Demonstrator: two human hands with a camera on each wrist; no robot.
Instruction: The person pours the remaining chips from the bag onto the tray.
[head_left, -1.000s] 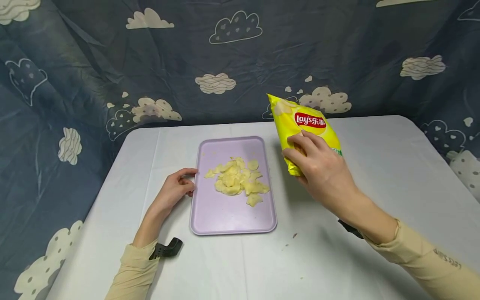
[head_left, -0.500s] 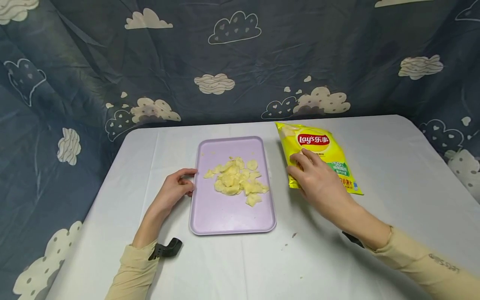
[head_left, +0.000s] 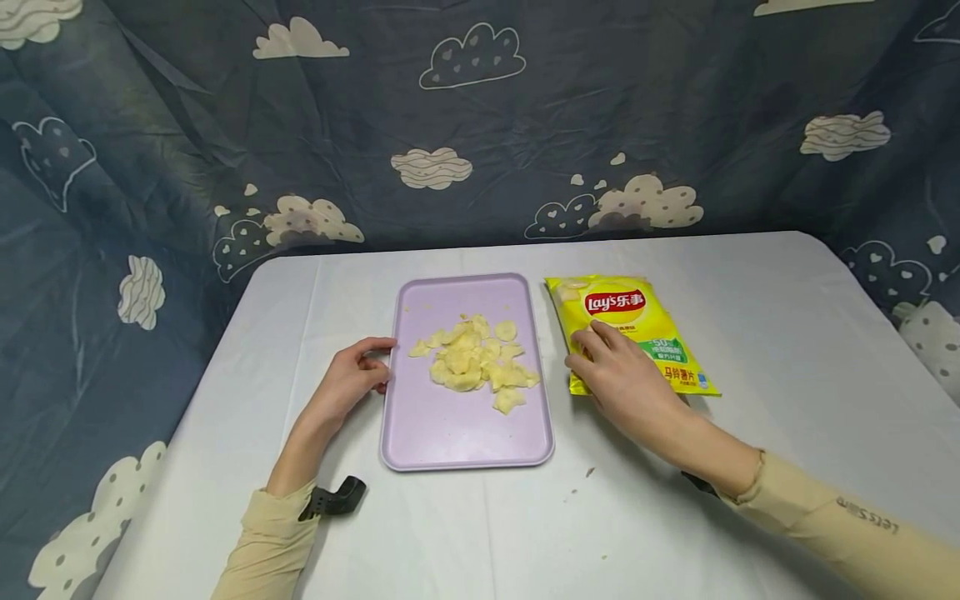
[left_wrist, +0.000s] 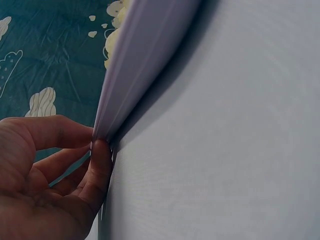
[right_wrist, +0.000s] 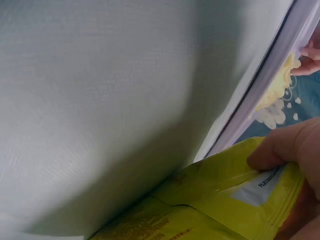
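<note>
A yellow bag of potato chips (head_left: 660,325) is low over the right part of the table or on it, printed side up. My right hand (head_left: 633,392) grips its left edge; in the right wrist view the thumb (right_wrist: 272,150) presses on the bag's back. A pile of potato chips (head_left: 461,358) lies on a purple tray (head_left: 465,437) left of the bag. At the tray's left edge, my left hand (head_left: 345,379) pinches the rim between thumb and fingers, as the left wrist view shows.
A white cloth (head_left: 480,533) covers the table. Dark crumbs (head_left: 589,472) lie on it at the front, right of the tray. Behind the table hangs a dark blue curtain (head_left: 360,108) with cloud prints.
The right hand has lowered the bag of potato chips from above the table's back right and drawn it nearer, its printed side turning upward. The left hand and tray stay put.
</note>
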